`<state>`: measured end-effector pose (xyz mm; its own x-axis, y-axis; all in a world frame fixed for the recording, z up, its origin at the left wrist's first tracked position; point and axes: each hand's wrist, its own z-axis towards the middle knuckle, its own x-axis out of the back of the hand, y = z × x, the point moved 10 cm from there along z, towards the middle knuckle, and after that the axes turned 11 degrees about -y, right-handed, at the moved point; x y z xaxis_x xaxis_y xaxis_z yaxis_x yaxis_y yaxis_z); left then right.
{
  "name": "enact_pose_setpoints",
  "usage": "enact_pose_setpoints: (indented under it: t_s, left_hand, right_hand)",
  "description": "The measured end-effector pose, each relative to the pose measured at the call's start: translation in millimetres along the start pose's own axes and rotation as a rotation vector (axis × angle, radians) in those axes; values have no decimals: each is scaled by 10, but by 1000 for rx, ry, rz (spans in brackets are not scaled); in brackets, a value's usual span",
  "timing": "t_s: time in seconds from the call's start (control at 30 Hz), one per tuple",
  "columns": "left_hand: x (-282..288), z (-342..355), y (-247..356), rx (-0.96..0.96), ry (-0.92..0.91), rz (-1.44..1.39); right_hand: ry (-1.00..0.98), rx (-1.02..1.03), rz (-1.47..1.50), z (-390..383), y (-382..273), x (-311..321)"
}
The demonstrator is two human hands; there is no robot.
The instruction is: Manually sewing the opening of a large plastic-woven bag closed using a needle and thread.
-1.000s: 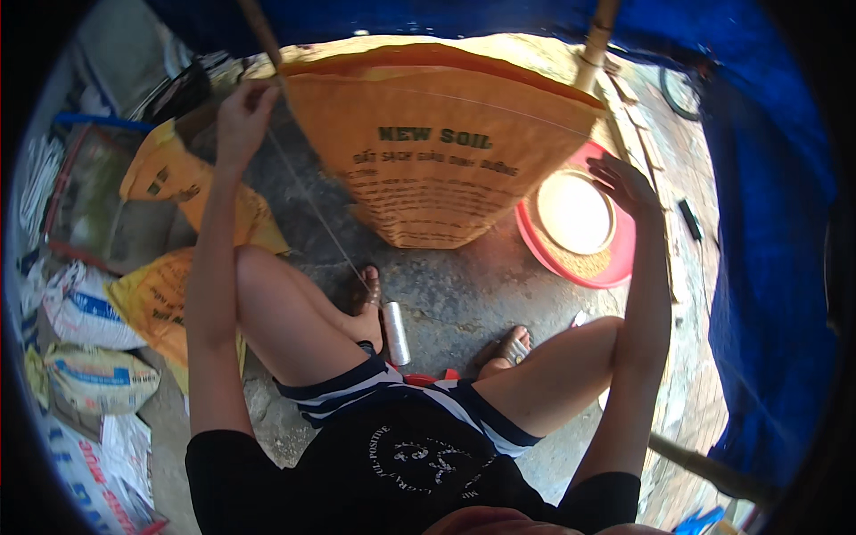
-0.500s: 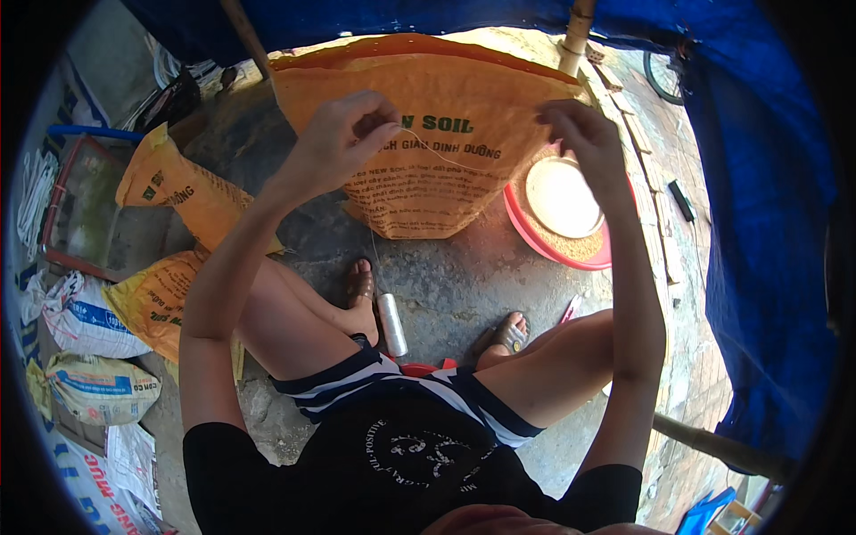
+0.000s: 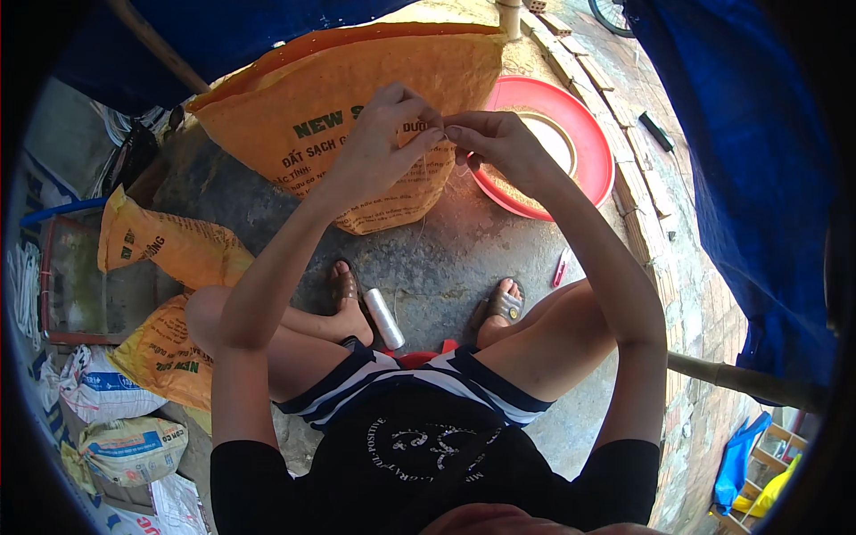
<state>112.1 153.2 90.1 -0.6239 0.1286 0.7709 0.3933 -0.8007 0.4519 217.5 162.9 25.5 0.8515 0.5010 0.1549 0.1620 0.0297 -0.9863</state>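
My left hand (image 3: 385, 143) and my right hand (image 3: 504, 147) meet fingertip to fingertip in front of a large orange printed sack (image 3: 267, 116). Both are closed in a pinch. A fine white thread (image 3: 421, 227) hangs below the left fingers. What the right fingertips grip is too small to make out. The sack stands upright between the feet and the far tarp, its wide mouth edge at the top; my hands hide part of its front. On the floor between my feet lies a white spool of thread (image 3: 383, 318).
A pink basin (image 3: 599, 169) holding grain and a round pale dish (image 3: 555, 143) stands right of the sack. Further orange sacks (image 3: 169, 241) and white sacks (image 3: 107, 383) lie at left. A pink-handled tool (image 3: 561, 267) lies near my right foot. Blue tarp (image 3: 731, 178) hangs at right.
My hands were apart, with thread trailing from the left one; now their fingertips have come together. The right hand moved left, and the view has shifted, uncovering more of the basin.
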Motion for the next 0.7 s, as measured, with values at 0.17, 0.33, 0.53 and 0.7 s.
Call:
enact_pose_setpoints:
  t_s: [0.17, 0.33, 0.53, 0.7]
  left_hand:
    - [14, -39, -339, 199, -45, -273]
    - [68, -9, -346, 192, -86, -242]
    - [357, 2, -229, 77, 46, -151]
    - [548, -146, -361, 151, 55, -153]
  right_hand:
    - [-217, -62, -74, 17, 190, -337]
    - [-546, -555, -969, -262, 1552, -96]
    - [-43, -1075, -364, -1022, 2296, 1433]
    - [128, -1363, -356, -1835, 2497, 1951]
